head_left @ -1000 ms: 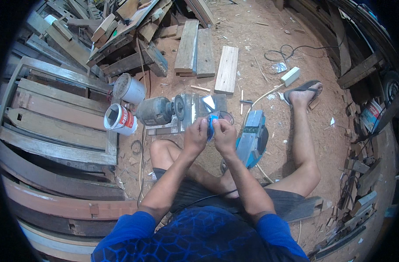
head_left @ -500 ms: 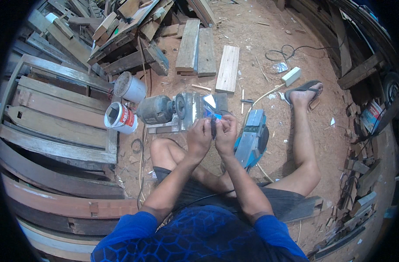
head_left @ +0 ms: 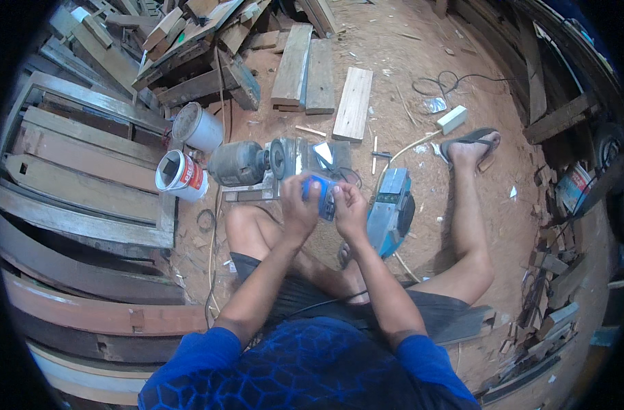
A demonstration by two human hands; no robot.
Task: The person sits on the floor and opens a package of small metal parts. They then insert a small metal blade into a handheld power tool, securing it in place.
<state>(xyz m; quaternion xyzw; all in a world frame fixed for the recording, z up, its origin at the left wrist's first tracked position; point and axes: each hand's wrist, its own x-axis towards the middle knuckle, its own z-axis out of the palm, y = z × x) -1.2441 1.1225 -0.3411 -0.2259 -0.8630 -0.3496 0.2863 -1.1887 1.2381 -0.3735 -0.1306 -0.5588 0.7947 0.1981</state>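
Observation:
Between my hands, above my crossed leg, is a small flat blue object (head_left: 324, 199) with a dark, greyish lower part; its exact kind does not show. My left hand (head_left: 299, 210) grips it from the left, with the thumb on its face. On the other side, the fingers of my right hand (head_left: 351, 209) pinch its right edge. Just beyond my left hand stands a grey bench grinder (head_left: 240, 164) with a round wheel, beside a metal plate carrying a small white piece (head_left: 323, 153). A teal electric planer (head_left: 390, 205) lies sole up to the right of my right hand.
Two white buckets (head_left: 199, 130) stand left of the grinder. A pale board (head_left: 353, 104) and older planks (head_left: 293, 68) lie ahead. A wooden frame (head_left: 107, 225) and long beams fill the left. Cords, a white block (head_left: 452, 119) and shavings are scattered rightward.
The object in my hands has been turned, from a narrow dark edge to a broader blue face. My hands are slightly further apart, and the view has shifted a little.

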